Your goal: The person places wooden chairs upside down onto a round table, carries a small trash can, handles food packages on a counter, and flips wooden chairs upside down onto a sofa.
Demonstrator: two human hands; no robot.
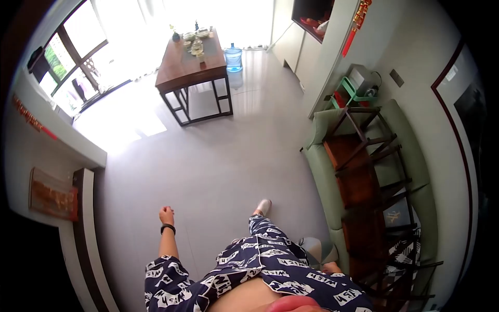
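My left hand [166,215] hangs out ahead of my body over the grey floor, with its fingers curled in and nothing seen in them. A dark band [167,228] circles that wrist. Low on the right, my right hand [331,268] shows only in part beyond my patterned sleeve; its fingers cannot be made out. Just beside it is a rounded grey, white and yellowish thing [316,250], and whether the hand touches it I cannot tell. One foot in a light shoe [264,207] is stretched forward on the floor.
A green sofa [320,182] along the right wall bears upturned dark wooden chairs [358,184]. Ahead stands a wooden table [179,75] with tea things, near a blue water jug [233,58]. A green rack [348,91] stands behind the sofa; a cabinet [86,208] lines the left.
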